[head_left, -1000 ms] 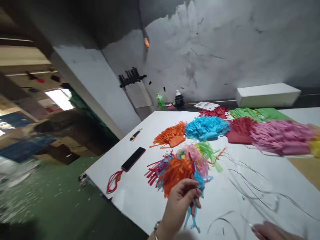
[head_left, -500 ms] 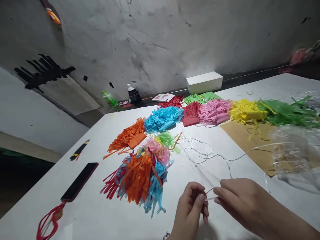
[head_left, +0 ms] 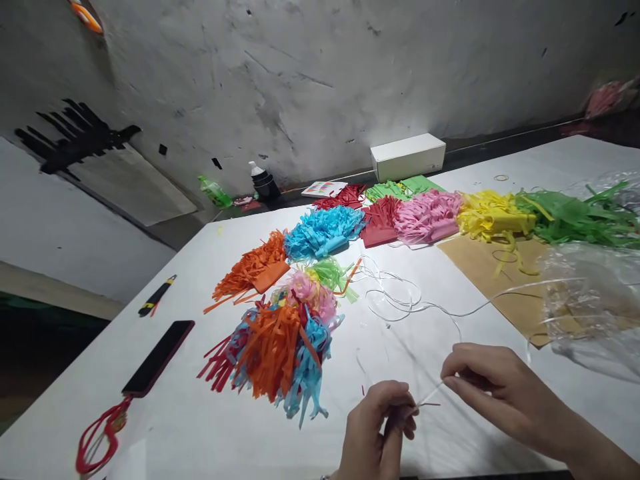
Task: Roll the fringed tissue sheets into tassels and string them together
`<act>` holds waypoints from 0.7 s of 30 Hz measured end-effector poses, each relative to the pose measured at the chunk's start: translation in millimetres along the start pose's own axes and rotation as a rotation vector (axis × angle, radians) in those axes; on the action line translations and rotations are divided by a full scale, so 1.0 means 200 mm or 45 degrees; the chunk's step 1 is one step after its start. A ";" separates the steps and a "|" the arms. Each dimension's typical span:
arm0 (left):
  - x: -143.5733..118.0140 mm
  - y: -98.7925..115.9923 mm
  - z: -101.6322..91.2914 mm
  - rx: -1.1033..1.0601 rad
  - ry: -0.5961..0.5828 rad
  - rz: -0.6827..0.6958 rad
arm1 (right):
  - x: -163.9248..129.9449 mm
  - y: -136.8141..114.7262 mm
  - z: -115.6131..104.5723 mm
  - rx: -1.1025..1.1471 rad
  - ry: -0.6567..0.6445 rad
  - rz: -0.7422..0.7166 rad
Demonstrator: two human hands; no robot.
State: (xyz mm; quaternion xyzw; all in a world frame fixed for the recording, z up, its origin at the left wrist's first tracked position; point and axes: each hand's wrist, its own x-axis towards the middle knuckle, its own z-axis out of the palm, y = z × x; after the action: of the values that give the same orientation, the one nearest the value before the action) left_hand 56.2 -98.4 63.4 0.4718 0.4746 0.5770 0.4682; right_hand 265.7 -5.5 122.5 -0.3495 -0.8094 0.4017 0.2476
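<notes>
**Item: thin clear ribbon strand, held taut between two hands**

Landmark: mixed bundle of orange, blue, red and pink cut-paper fringe [head_left: 280, 347], lying on the white tabletop [head_left: 200, 433].

- Left hand [head_left: 373, 430]: just right of the bundle and nearer the viewer, fingers pinched closed on one end of the thin translucent ribbon strand [head_left: 425, 400].
- Right hand [head_left: 487, 387]: further right of the bundle, thumb and forefinger nipping the same strand, other fingers loosely curled.
- Strand: a short span runs between the two hands, above the tabletop; its tail loops away behind the right hand into a loose tangle of clear ribbon [head_left: 395, 293], right of the bundle.
- Row of sorted paper fringe stacks in orange, blue, red, pink, yellow and green [head_left: 425, 217]: beyond the bundle.
- Black mobile phone with red cord [head_left: 157, 357]: left of the bundle.

Step, as judged: a length of ribbon is being drawn out and straightened. Next move would call for an even pull, then bringing the strand across to the bundle without snagging the tangle.

Not determinable: whether the strand is knotted or cut at the left pinch; the left wrist is cut off by the frame edge; the contents of the crumpled clear plastic [head_left: 595, 307] at far right are unclear.
</notes>
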 end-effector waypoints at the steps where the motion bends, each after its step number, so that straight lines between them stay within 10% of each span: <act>1: 0.00 0.00 0.00 -0.007 0.004 0.017 | -0.01 0.02 0.02 0.062 0.007 0.060; 12: 0.06 -0.05 0.00 -0.041 -0.162 0.578 | 0.03 0.15 0.34 0.876 0.094 0.363; 21: 0.02 -0.03 0.06 -0.279 0.096 0.124 | -0.03 0.12 0.37 0.362 0.606 -0.231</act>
State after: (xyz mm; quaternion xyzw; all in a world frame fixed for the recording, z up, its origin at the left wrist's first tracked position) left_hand 67.8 -92.4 58.6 0.4181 0.4026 0.6649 0.4701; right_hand 228.1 -35.2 61.2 -0.3217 -0.6923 0.3939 0.5119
